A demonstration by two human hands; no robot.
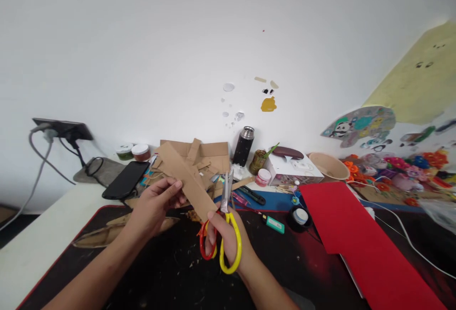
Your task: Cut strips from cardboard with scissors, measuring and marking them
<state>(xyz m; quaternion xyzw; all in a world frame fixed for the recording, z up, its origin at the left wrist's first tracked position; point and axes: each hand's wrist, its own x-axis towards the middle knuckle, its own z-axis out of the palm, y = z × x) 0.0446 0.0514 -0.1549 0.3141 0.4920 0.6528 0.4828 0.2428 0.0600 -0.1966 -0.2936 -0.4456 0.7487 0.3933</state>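
Note:
A long brown cardboard strip [188, 181] slants across the middle of the head view, its lower end toward me. My left hand [156, 204] pinches the strip's left edge between thumb and fingers. Scissors [231, 248] with red and yellow handles are in my right hand [228, 236], blades pointing up and slightly apart. The right thumb also presses on the strip's lower end. The blades stand to the right of the strip. Behind the strip lies a pile of cardboard scraps [217, 162].
A black flask [244, 147], a white-topped box [294, 167] and lidded jars [140, 152] stand along the wall. A phone [124, 180] lies left. Red sheets [356, 234] cover the right side. A utility knife [252, 195] and a green-white packet [274, 224] lie beyond the scissors.

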